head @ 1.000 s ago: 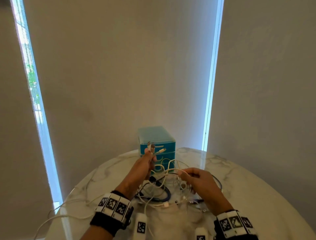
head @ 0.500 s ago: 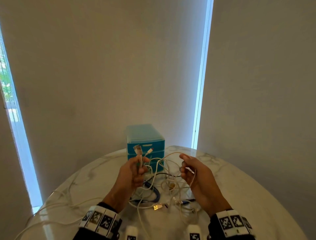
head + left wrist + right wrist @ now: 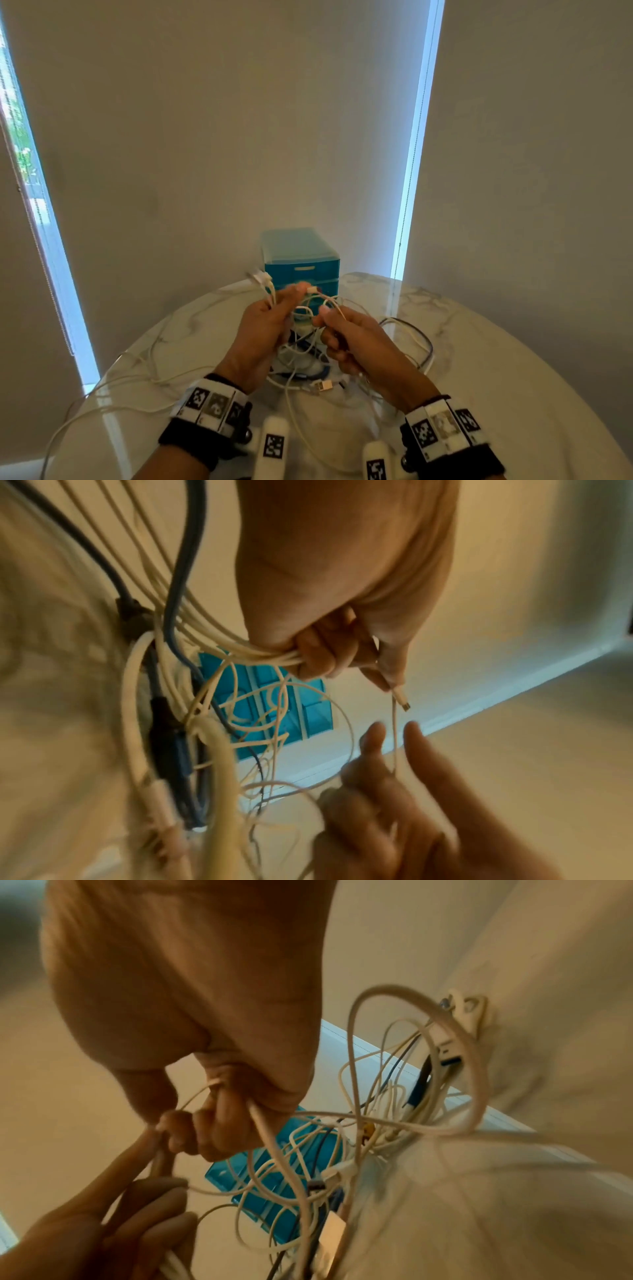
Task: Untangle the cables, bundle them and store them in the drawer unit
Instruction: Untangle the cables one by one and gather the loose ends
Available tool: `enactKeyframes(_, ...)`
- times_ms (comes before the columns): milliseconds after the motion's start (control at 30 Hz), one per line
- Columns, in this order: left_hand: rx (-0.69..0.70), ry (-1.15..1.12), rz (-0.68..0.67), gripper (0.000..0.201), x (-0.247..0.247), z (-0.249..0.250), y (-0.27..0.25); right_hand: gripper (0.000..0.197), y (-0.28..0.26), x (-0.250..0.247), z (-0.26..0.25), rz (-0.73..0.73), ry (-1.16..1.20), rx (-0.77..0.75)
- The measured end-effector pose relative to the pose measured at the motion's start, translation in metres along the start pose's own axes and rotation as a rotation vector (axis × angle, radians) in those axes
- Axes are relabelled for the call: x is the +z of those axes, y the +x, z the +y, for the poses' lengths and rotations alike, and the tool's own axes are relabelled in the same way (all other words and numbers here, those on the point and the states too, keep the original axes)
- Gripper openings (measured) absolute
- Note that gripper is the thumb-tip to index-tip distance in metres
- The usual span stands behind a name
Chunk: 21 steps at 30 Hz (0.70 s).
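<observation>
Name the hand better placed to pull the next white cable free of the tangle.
Right. The left hand already grips a bunch of white cables, so it likely serves as anchor; the right hand pinches only a thin strand.

The lower drawers of the blue drawer unit [image 3: 301, 263] are hidden behind both hands and the raised cable tangle [image 3: 308, 346]. The plug [image 3: 256, 275] sticking up from the left hand [image 3: 262, 329] is blurred, its type unreadable. In the right wrist view, the right hand [image 3: 192, 1010] covers its own grip on a white cable [image 3: 274, 1150]. The desk [image 3: 513, 394] is cut off at the bottom edge.
</observation>
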<state>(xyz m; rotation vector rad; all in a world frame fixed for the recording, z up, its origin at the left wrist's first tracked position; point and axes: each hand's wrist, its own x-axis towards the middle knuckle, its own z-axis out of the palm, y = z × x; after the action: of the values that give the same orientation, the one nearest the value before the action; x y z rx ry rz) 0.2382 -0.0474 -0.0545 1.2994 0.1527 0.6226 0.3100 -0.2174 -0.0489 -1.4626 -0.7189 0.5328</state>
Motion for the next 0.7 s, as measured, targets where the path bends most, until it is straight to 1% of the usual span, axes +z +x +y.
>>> enactKeyframes(67, 0.022, -0.227, 0.087, 0.028, -0.011, 0.004, 0.009, 0.021, -0.003, -0.006, 0.004, -0.026, -0.131, -0.023)
enactKeyframes(133, 0.024, -0.327, 0.153, 0.016, -0.021, 0.011, 0.015, 0.015, -0.005, -0.016, 0.004, -0.045, -0.193, -0.021)
enactKeyframes(167, 0.019, -0.331, 0.181, 0.015, -0.024, 0.012, 0.015, 0.014, -0.006, -0.02, 0.003, -0.026, -0.146, -0.032)
enactKeyframes(200, 0.013, -0.327, 0.205, 0.016, -0.027, 0.012, 0.015, 0.013, -0.006, -0.024, 0.001, 0.014, -0.028, -0.054)
enactKeyframes(233, 0.009, -0.324, 0.226, 0.018, -0.029, 0.01, 0.016, 0.015, -0.007, -0.028, -0.003, 0.064, 0.151, -0.08)
enactKeyframes(300, 0.003, -0.335, 0.27, 0.019, -0.031, 0.008, 0.016, 0.027, -0.007, -0.036, -0.01, 0.12, 0.523, -0.14)
enactKeyframes(333, 0.003, -0.343, 0.287, 0.019, -0.032, 0.008, 0.017, 0.03, -0.009, -0.04, -0.013, 0.139, 0.62, -0.168)
enactKeyframes(467, -0.005, -0.329, 0.305, 0.02, -0.037, 0.005, 0.021, 0.027, -0.016, -0.04, -0.02, 0.141, 0.687, -0.202)
enactKeyframes(533, -0.024, -0.299, 0.3, 0.021, -0.037, 0.0, 0.02, 0.036, -0.02, -0.037, -0.02, 0.087, 0.759, -0.229)
enactKeyframes(600, -0.04, -0.267, 0.302, 0.025, -0.036, -0.003, 0.021, 0.048, -0.02, -0.036, -0.019, -0.014, 0.877, -0.288)
enactKeyframes(633, -0.042, -0.25, 0.302, 0.025, -0.037, -0.004, 0.021, 0.05, -0.02, -0.036, -0.019, -0.05, 0.932, -0.317)
enactKeyframes(700, -0.046, -0.204, 0.286, 0.018, -0.037, -0.005, 0.021, 0.045, -0.02, -0.039, -0.02, -0.042, 0.971, -0.359)
